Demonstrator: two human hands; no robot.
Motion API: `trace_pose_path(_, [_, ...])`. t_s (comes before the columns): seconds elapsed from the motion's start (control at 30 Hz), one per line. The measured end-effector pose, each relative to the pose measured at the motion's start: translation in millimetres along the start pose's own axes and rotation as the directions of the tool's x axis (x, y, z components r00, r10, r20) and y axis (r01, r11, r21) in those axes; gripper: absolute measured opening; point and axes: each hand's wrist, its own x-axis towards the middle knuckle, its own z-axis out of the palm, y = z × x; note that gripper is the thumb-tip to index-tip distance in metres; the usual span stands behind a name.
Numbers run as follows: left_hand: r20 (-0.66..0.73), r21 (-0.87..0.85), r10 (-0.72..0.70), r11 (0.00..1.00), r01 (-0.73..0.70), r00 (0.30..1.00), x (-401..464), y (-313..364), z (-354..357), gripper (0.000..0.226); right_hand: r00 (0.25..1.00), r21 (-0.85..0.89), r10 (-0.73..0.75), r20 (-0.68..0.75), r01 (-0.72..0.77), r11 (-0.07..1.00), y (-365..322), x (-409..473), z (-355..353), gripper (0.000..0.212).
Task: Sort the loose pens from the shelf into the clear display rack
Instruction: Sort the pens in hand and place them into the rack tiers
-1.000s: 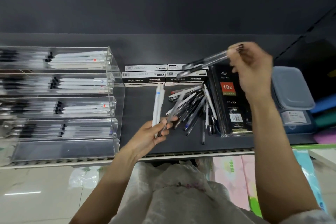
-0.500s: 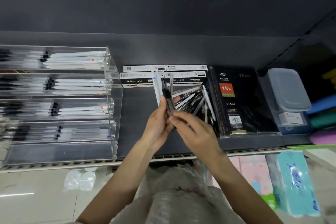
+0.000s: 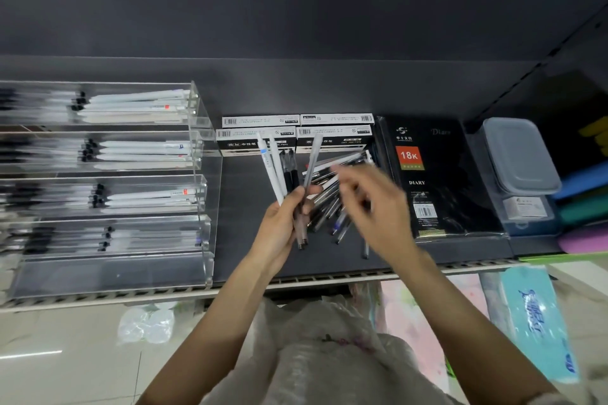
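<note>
Pens now sit gathered in the left hand, a fanned bunch of white and dark barrels gripped between thumb and curled fingers; half a second ago both hands met over that bunch, and the right hand has since swung away toward 3 o'clock, over the loose pile. Motion blur hides its fingers, so I cannot tell whether it is spread or pinching a pen. My reading: a handoff is done and another pick is starting, with no pen from this bunch yet racked.

At 9 o'clock of the hands stands the clear display rack, its upper tiers holding pens, its lowest tier seemingly bare. Pen boxes lie at 12 o'clock, touching the pile's far end. A black diary lies at 3 o'clock, just beside the pile, and grey lidded tubs beyond it. Crossed pens in the pile may snag one another.
</note>
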Motion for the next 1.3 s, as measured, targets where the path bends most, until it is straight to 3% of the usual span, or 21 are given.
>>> trace_pose_path(0.03, [0.017, 0.036, -0.007, 0.999, 0.006, 1.000, -2, 1, 0, 0.033, 0.978, 0.101, 0.207, -0.032, -0.203, 0.974, -1, 13, -4, 0.027])
trace_pose_path(0.07, [0.034, 0.073, -0.010, 0.997, 0.008, 0.999, -6, 2, -1, 0.034, 0.924, 0.190, 0.380, 0.034, -0.380, 0.905, -1, 27, -7, 0.028])
trace_pose_path(0.13, [0.082, 0.145, -0.008, 0.989, -0.004, 0.997, -13, 3, 1, 0.034, 0.816, 0.248, 0.502, 0.287, -0.569, 0.784, -1, 47, -8, 0.027])
trace_pose_path(0.2, [0.103, 0.166, -0.009, 0.986, -0.008, 0.995, -18, 3, 1, 0.034, 0.794, 0.220, 0.439, 0.420, -0.559, 0.799, -3, 56, -8, 0.018])
trace_pose_path(0.37, [0.044, 0.154, -0.022, 0.988, 0.015, 0.999, -22, 8, -5, 0.034, 0.841, 0.279, 0.382, 0.383, -0.500, 0.820, -3, 53, -20, 0.020])
trace_pose_path(0.53, [0.298, 0.237, -0.125, 0.970, 0.053, 0.946, -36, 9, 0, 0.031, 0.683, 0.221, 0.357, 0.637, -0.605, 0.765, 0, 49, -18, 0.026])
trace_pose_path(0.6, [0.308, 0.123, -0.136, 0.987, 0.102, 0.942, -37, 7, 7, 0.028, 0.659, 0.169, 0.324, 0.679, -0.569, 0.805, 0, 48, -17, 0.025])
trace_pose_path(0.77, [0.297, -0.148, -0.100, 0.978, 0.150, 0.949, -33, -2, 14, 0.032, 0.726, 0.285, 0.220, 0.651, -0.503, 0.816, 2, 43, -20, 0.014])
trace_pose_path(0.87, [0.305, -0.148, -0.083, 0.980, 0.133, 0.949, -32, -5, 11, 0.033, 0.776, 0.311, 0.236, 0.585, -0.483, 0.818, 8, 47, -24, 0.023])
trace_pose_path(0.97, [0.297, -0.034, -0.096, 0.993, 0.111, 0.950, -33, -8, 10, 0.031, 0.830, 0.253, 0.113, 0.546, -0.292, 0.922, 7, 60, -30, 0.039])
trace_pose_path(1.07, [0.303, 0.059, -0.132, 0.991, 0.120, 0.944, -36, -11, 11, 0.027, 0.701, 0.199, -0.043, 0.712, -0.143, 0.970, -7, 76, -29, 0.049])
trace_pose_path(1.17, [0.306, 0.114, -0.152, 0.986, 0.123, 0.940, -39, -12, 12, 0.026, 0.555, 0.143, -0.108, 0.825, -0.020, 0.990, -12, 91, -30, 0.024])
trace_pose_path(1.23, [0.305, 0.133, -0.158, 0.984, 0.122, 0.939, -40, -12, 12, 0.026, 0.518, 0.104, -0.100, 0.850, 0.022, 0.994, -10, 99, -34, 0.017])
trace_pose_path(1.3, [0.298, 0.150, -0.159, 0.982, 0.118, 0.941, -39, -14, 11, 0.026, 0.526, 0.099, -0.112, 0.843, 0.053, 0.994, -9, 104, -37, 0.016])
